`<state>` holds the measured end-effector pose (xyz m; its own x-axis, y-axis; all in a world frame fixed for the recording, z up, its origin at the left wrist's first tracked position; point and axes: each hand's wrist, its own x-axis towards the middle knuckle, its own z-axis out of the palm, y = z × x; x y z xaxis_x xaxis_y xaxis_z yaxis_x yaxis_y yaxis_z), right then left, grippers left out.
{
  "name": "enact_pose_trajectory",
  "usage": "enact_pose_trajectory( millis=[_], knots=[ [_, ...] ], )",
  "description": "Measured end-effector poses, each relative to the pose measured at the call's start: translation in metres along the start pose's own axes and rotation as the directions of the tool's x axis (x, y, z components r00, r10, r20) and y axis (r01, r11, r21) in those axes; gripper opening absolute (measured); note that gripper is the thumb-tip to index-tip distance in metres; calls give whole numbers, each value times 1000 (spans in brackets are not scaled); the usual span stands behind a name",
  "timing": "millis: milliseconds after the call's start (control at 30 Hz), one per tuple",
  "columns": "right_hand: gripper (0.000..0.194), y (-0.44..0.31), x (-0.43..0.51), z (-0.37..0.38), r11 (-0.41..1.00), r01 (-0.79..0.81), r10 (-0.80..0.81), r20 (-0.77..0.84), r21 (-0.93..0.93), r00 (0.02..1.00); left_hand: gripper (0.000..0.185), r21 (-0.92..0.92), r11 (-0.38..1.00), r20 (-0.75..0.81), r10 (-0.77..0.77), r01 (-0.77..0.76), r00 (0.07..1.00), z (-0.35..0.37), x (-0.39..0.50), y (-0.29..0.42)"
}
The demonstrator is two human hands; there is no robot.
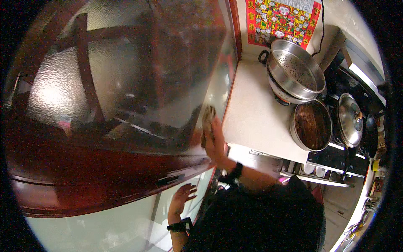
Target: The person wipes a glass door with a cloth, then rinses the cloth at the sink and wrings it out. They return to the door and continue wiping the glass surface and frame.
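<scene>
My right hand (pixel 215 141) presses a crumpled brown cloth (pixel 208 121) against the glass pane (pixel 132 85), close to its edge beside the counter. The pane is dark, glossy and full of reflections. A dark red wooden frame (pixel 94 168) borders it, with a recessed dark handle (pixel 171 180) set in it. My left hand (pixel 182 197) is held near the frame below the handle, fingers apart and nothing in them. Both wrists wear black bands.
A pale countertop (pixel 244 116) carries a stainless steel steamer pot (pixel 296 69). Past it are a round pan with a brown interior (pixel 312 126) and a domed metal lid (pixel 349 119) by the black stove. Below, a drawer (pixel 315 178) stands pulled out. A red printed poster (pixel 283 22) hangs behind.
</scene>
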<state>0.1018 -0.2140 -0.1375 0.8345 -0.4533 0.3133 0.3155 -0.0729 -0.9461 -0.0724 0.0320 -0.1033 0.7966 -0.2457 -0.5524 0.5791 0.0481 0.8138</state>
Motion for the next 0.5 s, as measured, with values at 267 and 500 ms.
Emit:
enact_pose_trajectory(
  millis=[267,500],
  knots=[
    [34,130,260,-52,980,-168,190,-252,104,949,44,2,1000,-102,16,-16,995,-4,-31,-25],
    [44,133,277,-48,993,-51,81,-297,109,952,46,-57,998,-238,-7,-7,971,-8,-65,-55]
  ],
)
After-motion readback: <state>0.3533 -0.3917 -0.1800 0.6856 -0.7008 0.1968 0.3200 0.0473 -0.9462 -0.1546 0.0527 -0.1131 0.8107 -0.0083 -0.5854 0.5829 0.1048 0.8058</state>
